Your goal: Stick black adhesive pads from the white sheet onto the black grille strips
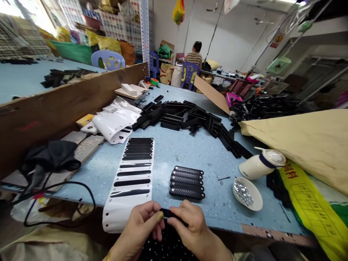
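A small black strip-like piece is pinched between both my hands at the table's front edge. My left hand has thumb and fingers closed on its left end. On the other end, my right hand is closed in the same way. Just beyond them lies a block of several black textured bars with a small round fitting at each end. To the left, a white backing sheet carries several long black strips in a row.
A cream bowl of small silvery parts and a cream bottle stand at the right. Behind, black bars lie heaped. A wooden board edges the left side, near a dark cloth. A person sits far back.
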Demonstrator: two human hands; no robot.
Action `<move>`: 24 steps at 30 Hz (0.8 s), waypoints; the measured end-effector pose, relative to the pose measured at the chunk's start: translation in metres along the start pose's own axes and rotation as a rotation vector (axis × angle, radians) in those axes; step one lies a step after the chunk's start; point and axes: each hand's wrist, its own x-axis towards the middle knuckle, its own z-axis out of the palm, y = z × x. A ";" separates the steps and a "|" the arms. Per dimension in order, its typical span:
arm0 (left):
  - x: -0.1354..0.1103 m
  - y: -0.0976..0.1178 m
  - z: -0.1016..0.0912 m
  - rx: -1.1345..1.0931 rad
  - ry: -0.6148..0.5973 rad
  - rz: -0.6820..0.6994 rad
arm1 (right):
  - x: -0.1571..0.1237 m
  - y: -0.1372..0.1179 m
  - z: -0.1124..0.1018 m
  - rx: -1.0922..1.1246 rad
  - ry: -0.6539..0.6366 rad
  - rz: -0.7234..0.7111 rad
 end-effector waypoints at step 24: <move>0.070 0.000 0.001 0.694 0.312 0.407 | -0.015 0.069 -0.054 -0.046 0.285 0.179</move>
